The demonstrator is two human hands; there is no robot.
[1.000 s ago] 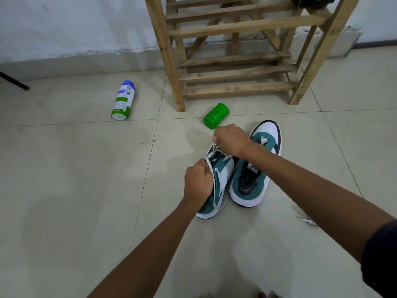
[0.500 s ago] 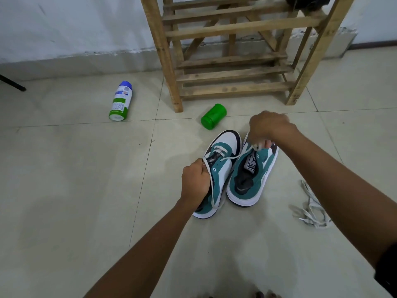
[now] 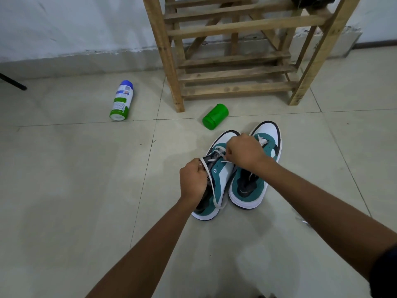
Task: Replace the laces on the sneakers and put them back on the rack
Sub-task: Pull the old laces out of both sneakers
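Floor: pale tiles (image 3: 64, 190) with dark grout lines, running back to a white wall at twelve o'clock.
Rack: a bare wooden shoe rack (image 3: 234, 74) stands at one o'clock against the wall, something dark on its top shelf.
Sneakers: a teal-and-white pair sits side by side at the centre, toes toward the rack. The left sneaker (image 3: 217, 179) touches the right sneaker (image 3: 257, 168) along its side.
Spray can: a white, green and blue can (image 3: 121, 100) lies on its side at ten o'clock, well apart from the shoes.
Green jar: a small green jar (image 3: 215, 116) lies on its side at twelve o'clock, between the rack's leg and the toes.
Left hand: the left hand (image 3: 193, 179) is curled tight, gripping the left sneaker's collar and one run of lace.
Right hand: the right hand (image 3: 245, 152) pinches the white lace (image 3: 219, 152) above the left sneaker's eyelets.
Loose lace end: it trails down the shoe's side toward six o'clock.
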